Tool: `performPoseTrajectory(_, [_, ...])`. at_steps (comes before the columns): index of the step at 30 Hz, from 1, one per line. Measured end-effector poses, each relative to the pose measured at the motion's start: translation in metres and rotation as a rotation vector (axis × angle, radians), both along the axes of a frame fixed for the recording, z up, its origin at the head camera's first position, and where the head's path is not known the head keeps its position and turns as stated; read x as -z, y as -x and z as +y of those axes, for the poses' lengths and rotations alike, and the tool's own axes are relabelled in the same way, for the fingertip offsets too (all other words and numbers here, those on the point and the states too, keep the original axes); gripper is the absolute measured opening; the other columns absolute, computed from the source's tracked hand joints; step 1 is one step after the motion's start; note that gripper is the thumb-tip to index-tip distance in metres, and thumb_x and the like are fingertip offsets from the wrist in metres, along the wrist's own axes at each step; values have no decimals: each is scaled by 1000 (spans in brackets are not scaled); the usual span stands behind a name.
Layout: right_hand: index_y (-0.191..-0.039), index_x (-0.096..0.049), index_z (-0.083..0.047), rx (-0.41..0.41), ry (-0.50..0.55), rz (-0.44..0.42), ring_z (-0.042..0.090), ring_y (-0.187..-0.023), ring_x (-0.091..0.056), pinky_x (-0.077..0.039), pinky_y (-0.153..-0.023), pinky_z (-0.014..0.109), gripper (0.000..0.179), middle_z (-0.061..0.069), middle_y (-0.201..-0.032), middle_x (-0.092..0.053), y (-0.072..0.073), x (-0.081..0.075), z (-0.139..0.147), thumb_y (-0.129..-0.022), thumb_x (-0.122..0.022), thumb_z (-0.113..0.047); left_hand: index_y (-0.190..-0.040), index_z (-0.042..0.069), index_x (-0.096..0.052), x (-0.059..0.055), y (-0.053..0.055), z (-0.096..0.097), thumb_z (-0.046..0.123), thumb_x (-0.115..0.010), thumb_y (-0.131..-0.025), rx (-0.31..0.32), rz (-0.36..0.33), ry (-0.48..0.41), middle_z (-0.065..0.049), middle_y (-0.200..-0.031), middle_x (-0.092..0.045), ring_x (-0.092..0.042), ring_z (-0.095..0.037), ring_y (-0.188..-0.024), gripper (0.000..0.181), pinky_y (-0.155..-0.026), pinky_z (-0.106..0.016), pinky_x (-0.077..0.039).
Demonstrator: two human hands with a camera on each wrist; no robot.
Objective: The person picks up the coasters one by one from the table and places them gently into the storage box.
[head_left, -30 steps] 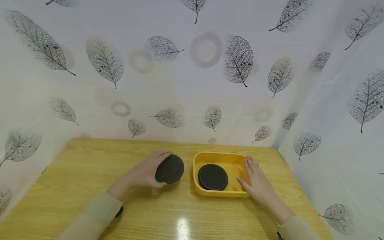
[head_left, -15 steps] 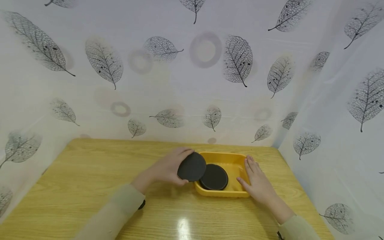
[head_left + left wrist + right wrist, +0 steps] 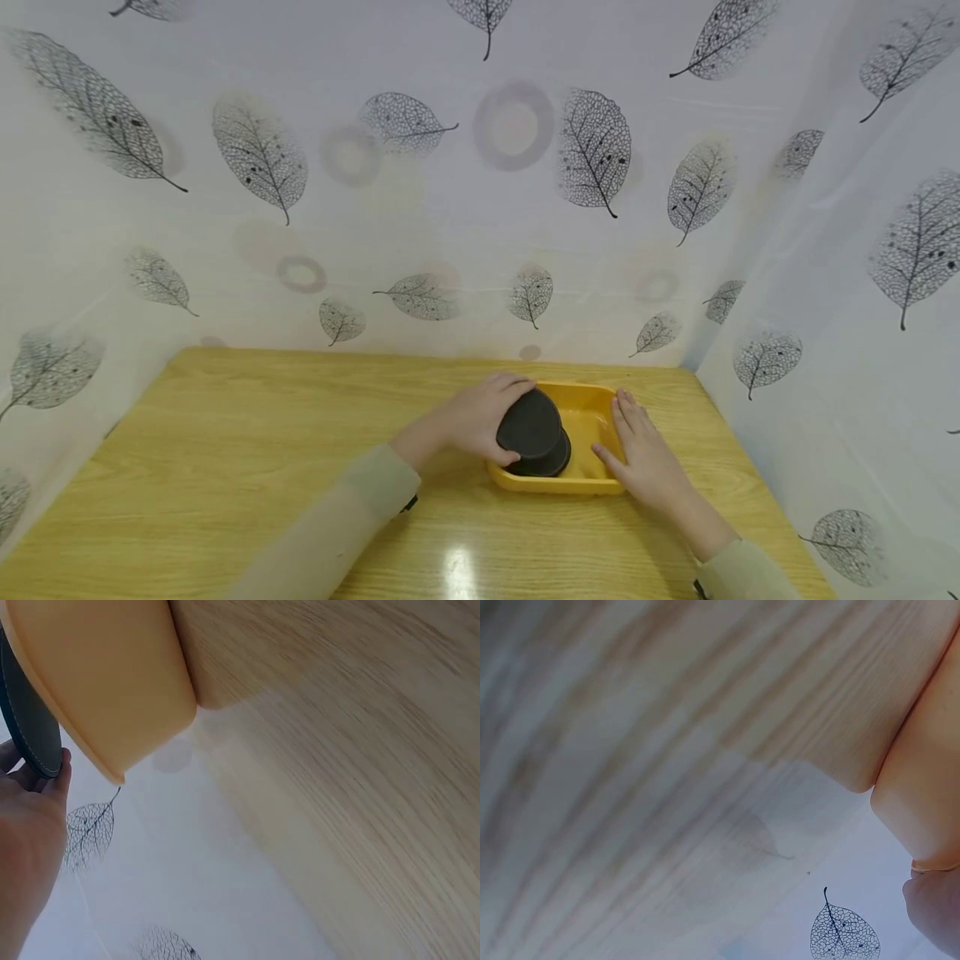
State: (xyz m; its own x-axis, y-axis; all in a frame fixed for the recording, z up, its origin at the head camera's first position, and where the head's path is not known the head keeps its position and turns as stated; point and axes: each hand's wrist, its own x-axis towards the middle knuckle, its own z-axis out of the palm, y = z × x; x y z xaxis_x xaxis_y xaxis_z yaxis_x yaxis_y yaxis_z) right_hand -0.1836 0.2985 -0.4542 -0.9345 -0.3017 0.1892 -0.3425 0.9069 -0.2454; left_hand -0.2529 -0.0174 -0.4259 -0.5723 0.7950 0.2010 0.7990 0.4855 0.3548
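A round black coaster (image 3: 529, 423) is in my left hand (image 3: 480, 419), which holds it by its left edge with the thumb at the near side and fingers at the far side. It is tilted over the left part of a yellow plastic bin (image 3: 558, 485). Stitching along the edge of the held coaster (image 3: 34, 712) shows in the left wrist view. Under it a second black coaster (image 3: 551, 463) lies in the bin, partly covered. My right hand (image 3: 648, 454) rests on the bin's right end, fingers straight along the rim and thumb reaching inside.
The bin stands on a yellow wood-grain table (image 3: 262, 450), near its back edge. A white sheet (image 3: 450, 208) printed with leaves hangs behind the table and along both sides.
My left hand has carried the held coaster to the right, from beside the bin to above the coaster lying inside. The right hand and the bin have stayed in place.
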Motion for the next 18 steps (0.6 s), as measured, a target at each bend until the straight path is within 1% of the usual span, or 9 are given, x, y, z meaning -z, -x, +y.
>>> performPoseTrajectory(3, [-160,-26,16,2,-2,-1,51,-161,-19,-21,-130,64,85,32,-173,-16,0,1,0,-106,-59,-41,-162,3,-39,3,4,10,48,-85,-77,-7,5,50,-13,-162,-46,-46,-28,-147,107,-120,-42,-48])
performPoseTrajectory(7, [-160,-27,16,1,-8,1,51,-160,-20,-22,-130,64,84,32,-173,-17,1,1,0,-106,-60,-39,-163,3,-38,7,6,19,48,-84,-79,-7,1,105,-14,-163,-45,-45,-29,-147,106,-119,-41,-48])
performPoseTrajectory(10, [-160,-28,16,-1,-5,1,51,-160,-20,-22,-129,65,84,32,-172,-18,1,0,-1,-105,-61,-38,-165,5,-36,11,5,23,49,-82,-81,-15,-3,154,-14,-164,-44,-44,-29,-149,105,-119,-41,-49])
performPoseTrajectory(13, [-160,-28,17,-1,-1,-3,52,-160,-20,-22,-129,65,84,32,-172,-18,0,0,-2,-106,-60,-39,-165,7,-35,14,4,26,51,-81,-83,-30,11,203,-13,-164,-43,-43,-28,-150,104,-119,-41,-48])
performPoseTrajectory(18, [-160,-27,16,2,4,-4,51,-160,-19,-20,-130,63,84,32,-173,-18,-1,-1,-2,-106,-60,-38,-165,8,-36,14,1,31,55,-81,-84,-53,42,286,-12,-163,-45,-45,-27,-149,104,-120,-39,-48])
